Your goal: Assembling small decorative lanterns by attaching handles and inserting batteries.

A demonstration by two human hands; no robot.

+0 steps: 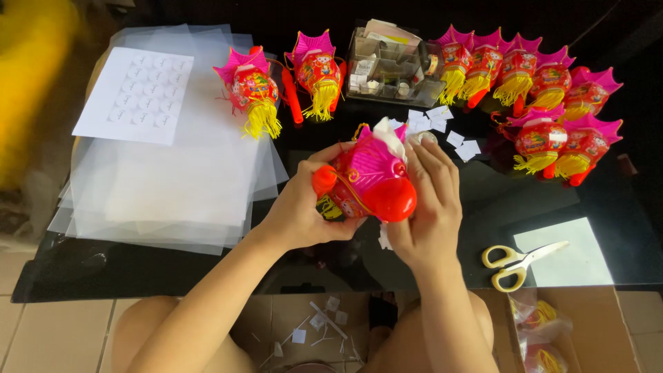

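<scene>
I hold a toy lantern (369, 181) over the black glass table (173, 266). It has a pink pleated top, a red round base facing me, and a yellow tassel. My left hand (300, 207) grips its left side by the red handle end. My right hand (428, 200) wraps the right side, fingers on the pink top near a bit of white paper (388, 132).
Two finished lanterns (252, 90) stand at the back, several more (532, 90) at the right. A clear organizer box (390, 65), white paper scraps (442, 128), a stack of transparent sheets (173, 179) with a sticker sheet (135, 93), and yellow-handled scissors (518, 261) lie around. A cardboard box (594, 331) sits below.
</scene>
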